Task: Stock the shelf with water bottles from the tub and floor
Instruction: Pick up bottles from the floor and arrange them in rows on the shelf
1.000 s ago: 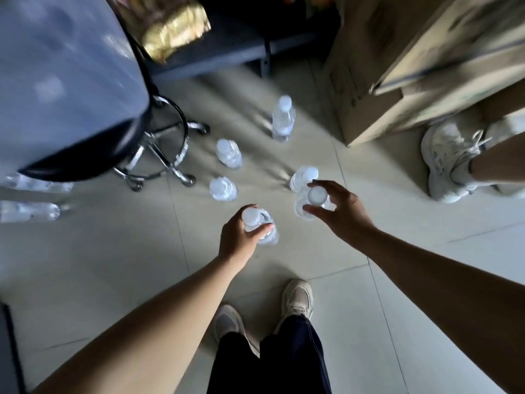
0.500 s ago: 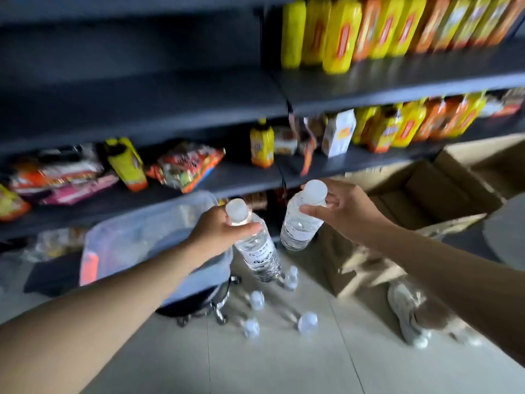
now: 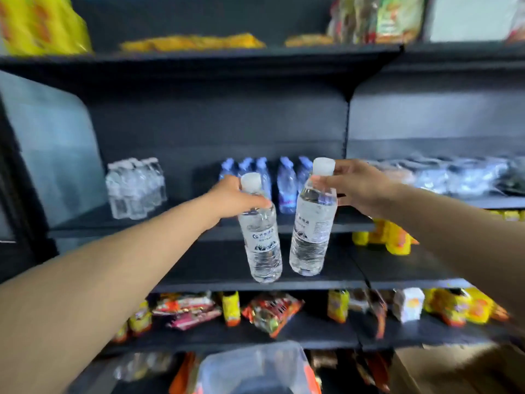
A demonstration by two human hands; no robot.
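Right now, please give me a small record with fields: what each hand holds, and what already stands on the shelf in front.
left hand: left hand grips the left water bottle by the neck, below the white cap
right hand: right hand pinches the right water bottle at the neck
bottles held: both hang in the air before the shelf, slightly tilted, not yet set down
target shelf: dark shelf
on shelf, left: clear water bottles, grouped
on shelf, middle: blue-tinted bottles, in a row behind the hands
lower shelf: snack packets
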